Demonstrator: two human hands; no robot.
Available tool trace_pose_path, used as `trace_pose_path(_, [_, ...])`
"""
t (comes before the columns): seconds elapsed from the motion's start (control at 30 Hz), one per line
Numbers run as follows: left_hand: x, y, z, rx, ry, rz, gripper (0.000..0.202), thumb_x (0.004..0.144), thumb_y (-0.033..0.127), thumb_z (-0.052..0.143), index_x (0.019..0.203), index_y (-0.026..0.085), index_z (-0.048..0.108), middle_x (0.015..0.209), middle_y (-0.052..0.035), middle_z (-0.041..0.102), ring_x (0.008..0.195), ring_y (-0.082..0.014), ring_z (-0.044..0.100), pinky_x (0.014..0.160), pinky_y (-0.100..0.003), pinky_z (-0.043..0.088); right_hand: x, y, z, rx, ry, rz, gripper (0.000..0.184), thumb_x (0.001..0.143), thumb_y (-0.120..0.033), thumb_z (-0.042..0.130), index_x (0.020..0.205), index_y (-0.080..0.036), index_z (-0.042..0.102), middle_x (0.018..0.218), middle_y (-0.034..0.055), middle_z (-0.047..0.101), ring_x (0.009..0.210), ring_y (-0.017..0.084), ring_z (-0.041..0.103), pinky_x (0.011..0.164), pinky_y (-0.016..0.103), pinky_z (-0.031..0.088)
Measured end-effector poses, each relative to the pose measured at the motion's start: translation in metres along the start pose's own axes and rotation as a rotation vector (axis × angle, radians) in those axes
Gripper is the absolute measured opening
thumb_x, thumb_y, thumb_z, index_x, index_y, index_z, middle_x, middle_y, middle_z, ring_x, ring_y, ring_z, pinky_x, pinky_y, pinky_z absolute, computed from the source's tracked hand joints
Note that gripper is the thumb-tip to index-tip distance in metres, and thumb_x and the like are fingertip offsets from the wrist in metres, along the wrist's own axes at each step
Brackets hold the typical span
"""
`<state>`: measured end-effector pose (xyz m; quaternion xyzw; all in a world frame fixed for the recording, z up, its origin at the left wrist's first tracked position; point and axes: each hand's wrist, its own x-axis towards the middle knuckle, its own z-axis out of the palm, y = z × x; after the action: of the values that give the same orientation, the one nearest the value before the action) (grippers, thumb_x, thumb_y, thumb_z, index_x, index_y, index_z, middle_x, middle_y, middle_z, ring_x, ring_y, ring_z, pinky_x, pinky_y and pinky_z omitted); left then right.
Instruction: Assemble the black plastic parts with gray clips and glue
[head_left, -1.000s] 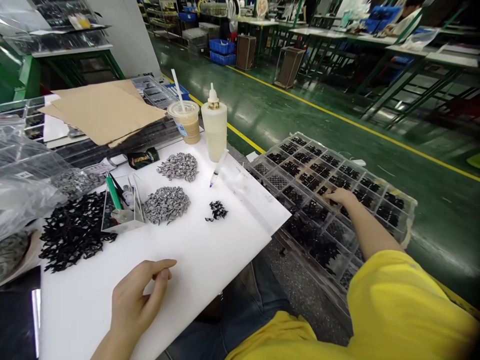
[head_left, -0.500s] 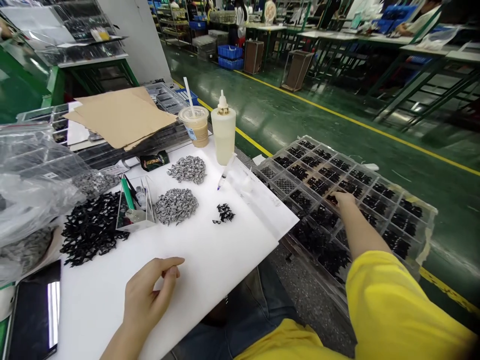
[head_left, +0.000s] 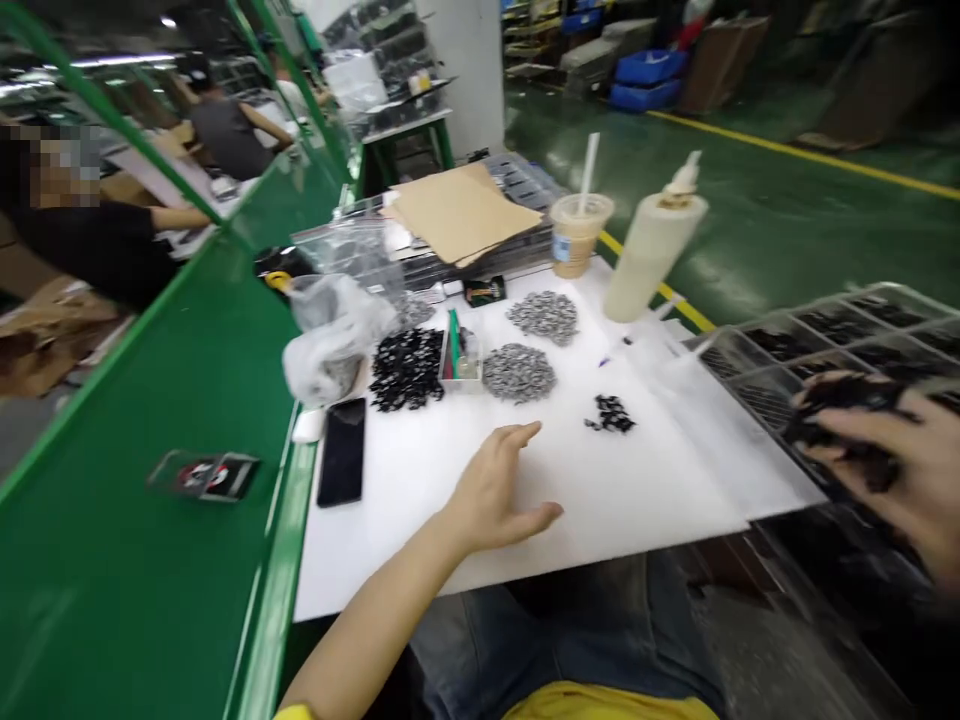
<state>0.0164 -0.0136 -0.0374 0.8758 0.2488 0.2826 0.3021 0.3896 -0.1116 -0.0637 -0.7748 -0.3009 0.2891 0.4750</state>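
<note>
My left hand [head_left: 491, 495] hovers low over the white work surface [head_left: 420, 520], fingers and thumb apart with nothing between them. At the right, my right hand [head_left: 915, 470] is smeared by motion but clasps a clump of small black parts [head_left: 847, 400]. It is beside the clear compartment tray [head_left: 889, 345], which has more dark parts in its cells. A little heap of black pieces [head_left: 611, 413] lies ahead of my left hand. Beyond are two piles of grey pieces [head_left: 519, 373] and a larger black pile [head_left: 409, 370].
A clear box [head_left: 461, 382] with a green-handled tool stands between piles. A squeeze bottle [head_left: 652, 255] and a drink cup [head_left: 576, 240] with a straw stand at the back. A phone [head_left: 343, 450] and plastic bags [head_left: 330, 340] lie left, near a green partition [head_left: 172, 570].
My view has swung left. My right hand has come up from the tray with a clump of black parts in it. My left hand has spread its fingers.
</note>
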Motion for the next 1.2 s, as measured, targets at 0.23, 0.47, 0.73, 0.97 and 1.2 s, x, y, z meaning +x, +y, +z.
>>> trace_pose_path(0.23, [-0.004,-0.016,-0.017,-0.251,0.706,-0.148,0.05,0.092,0.055,0.032,0.116,0.017,0.051,0.106,-0.0139,0.059,0.098,-0.0231,0.057,0.084,-0.039,0.047,-0.075,-0.111,0.205,-0.142,-0.87,-0.529,0.021,0.063,-0.025,0.066,0.084,-0.026,0.065,0.072,-0.0001,0.067,0.056,0.016,0.056,0.048,0.028,0.04])
trace_pose_path(0.47, [-0.002,-0.027,-0.055,-0.177,0.906,-0.477,0.021,0.087,0.025,0.042,0.088,0.017,0.061,0.081,-0.0048,0.065,0.08,-0.0165,0.062,0.077,-0.031,0.047,-0.105,-0.138,0.282,-0.43,-0.948,-0.926,0.02,0.062,-0.018,0.066,0.082,-0.023,0.064,0.071,0.0009,0.067,0.062,0.016,0.058,0.055,0.027,0.041])
trace_pose_path(0.73, [-0.006,-0.027,-0.073,0.081,0.485,-0.565,0.027,0.085,0.032,0.043,0.09,0.019,0.066,0.089,-0.0039,0.07,0.088,-0.0187,0.063,0.084,-0.032,0.047,-0.108,-0.129,0.236,-0.436,-0.678,-1.206,0.049,0.072,-0.033,0.07,0.117,-0.018,0.059,0.112,0.0121,0.065,0.101,0.031,0.061,0.084,0.043,0.052])
trace_pose_path(0.97, [-0.007,-0.034,-0.078,0.389,-0.021,-0.498,0.043,0.078,0.054,0.052,0.102,0.022,0.068,0.107,-0.0073,0.069,0.102,-0.0284,0.061,0.091,-0.042,0.047,-0.057,-0.079,0.063,-0.499,-0.153,-0.958,0.024,0.091,-0.029,0.046,0.106,-0.022,0.063,0.102,0.0055,0.069,0.097,0.018,0.063,0.089,0.034,0.05])
trace_pose_path(1.2, [-0.031,-0.061,-0.084,0.55,-0.193,-0.359,0.057,0.071,0.06,0.06,0.121,0.034,0.059,0.121,-0.0035,0.064,0.109,-0.0321,0.061,0.09,-0.046,0.051,0.084,0.024,-0.089,-0.845,0.389,0.019,0.03,0.089,-0.021,0.046,0.112,-0.009,0.061,0.111,0.0176,0.063,0.106,0.028,0.059,0.09,0.044,0.048])
